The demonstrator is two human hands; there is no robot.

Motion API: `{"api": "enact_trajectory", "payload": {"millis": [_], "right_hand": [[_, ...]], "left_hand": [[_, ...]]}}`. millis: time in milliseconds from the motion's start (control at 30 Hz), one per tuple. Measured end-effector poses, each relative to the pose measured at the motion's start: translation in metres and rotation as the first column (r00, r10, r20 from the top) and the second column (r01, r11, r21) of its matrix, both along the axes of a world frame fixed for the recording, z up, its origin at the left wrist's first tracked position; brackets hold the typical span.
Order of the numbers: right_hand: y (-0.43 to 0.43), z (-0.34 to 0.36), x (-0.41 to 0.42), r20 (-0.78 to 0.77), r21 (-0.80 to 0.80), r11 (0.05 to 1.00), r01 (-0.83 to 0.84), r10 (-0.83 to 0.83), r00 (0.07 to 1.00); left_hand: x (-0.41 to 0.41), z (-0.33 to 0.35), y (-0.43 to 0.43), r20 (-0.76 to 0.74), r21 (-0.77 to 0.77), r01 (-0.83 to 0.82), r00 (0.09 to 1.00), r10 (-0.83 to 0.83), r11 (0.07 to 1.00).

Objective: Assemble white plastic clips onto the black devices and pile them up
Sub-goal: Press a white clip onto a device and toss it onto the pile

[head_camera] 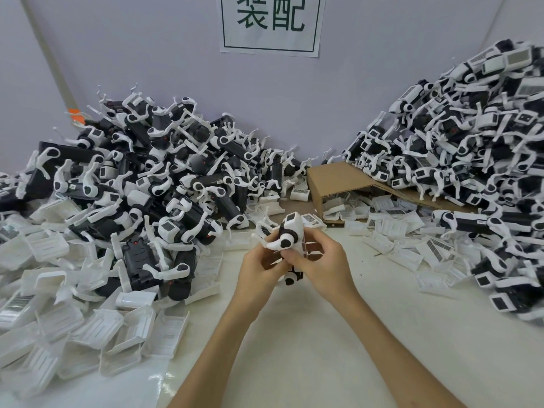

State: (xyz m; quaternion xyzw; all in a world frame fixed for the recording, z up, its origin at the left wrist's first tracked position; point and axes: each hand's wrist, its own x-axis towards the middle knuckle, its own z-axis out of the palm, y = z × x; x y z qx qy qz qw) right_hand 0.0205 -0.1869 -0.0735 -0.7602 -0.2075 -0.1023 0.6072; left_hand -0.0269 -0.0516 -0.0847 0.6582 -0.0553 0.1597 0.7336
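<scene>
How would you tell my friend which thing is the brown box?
Find the paper sign on the back wall, then look down to the gap between the left pile and right pile of devices. The cardboard box lies tipped on its side there, white clips inside its open end. It is the only brown thing around.

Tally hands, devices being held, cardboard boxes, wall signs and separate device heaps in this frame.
Hands: 2, left hand and right hand
Held device: 1
Cardboard box: 1
Wall sign: 1
Device heaps: 2, left heap and right heap
Total: 7
</scene>
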Motion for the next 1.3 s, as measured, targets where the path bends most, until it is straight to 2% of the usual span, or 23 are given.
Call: {"api": "enact_trajectory", "payload": {"millis": [100, 200, 400, 633, 900, 1033, 1067, 1133, 1200, 1300], "right_hand": [[-0.002, 0.002, 0.000, 0.000, -0.034, 0.999, -0.018, 0.018, 1.000], [-0.002, 0.005, -0.003, 0.062, -0.123, 0.992, -0.029, 0.037, 0.997], [-0.012, 0.008, 0.003, 0.081, -0.277, 0.959, -0.052, 0.077, 0.994], [-0.022, 0.012, 0.005, 0.041, -0.298, 0.945, -0.132, 0.151, 0.988], [-0.012, 0.014, -0.004, 0.139, -0.259, 0.965, 0.040, -0.004, 0.990], [-0.009, 0.013, 0.000, 0.335, -0.284, 0.934, 0.216, -0.114, 0.935], [-0.010, 0.013, 0.001, 0.317, -0.265, 0.943, 0.203, -0.113, 0.942], [-0.017, 0.014, 0.005, 0.124, -0.162, 0.985, 0.052, -0.031, 0.992], [-0.025, 0.014, 0.010, -0.062, 0.034, 0.997, -0.070, 0.072, 0.996], [-0.030, 0.015, 0.015, -0.147, 0.216, 0.975, -0.051, 0.085, 0.986]], "left_hand": [[0.001, -0.002, 0.005, 0.019, 0.072, -0.005, 1.000, 0.003, 0.997], [0.003, -0.005, 0.010, 0.023, 0.130, -0.004, 1.000, 0.001, 0.992], [0.003, -0.010, 0.008, -0.003, 0.141, -0.002, 1.000, 0.002, 0.990], [0.001, -0.009, 0.017, -0.054, 0.151, 0.024, 0.998, -0.016, 0.988], [0.003, -0.005, 0.014, -0.030, 0.109, 0.011, 1.000, -0.008, 0.994], [0.003, -0.004, 0.017, -0.057, 0.126, -0.014, 0.998, 0.021, 0.992], [0.003, -0.004, 0.017, -0.063, 0.115, -0.013, 0.998, 0.020, 0.993], [0.001, -0.005, 0.018, -0.085, 0.033, -0.012, 0.996, 0.015, 0.999], [0.000, -0.003, 0.021, -0.109, -0.078, -0.008, 0.994, 0.000, 0.997], [0.000, 0.001, 0.019, -0.130, -0.178, 0.003, 0.991, -0.026, 0.984]]}}
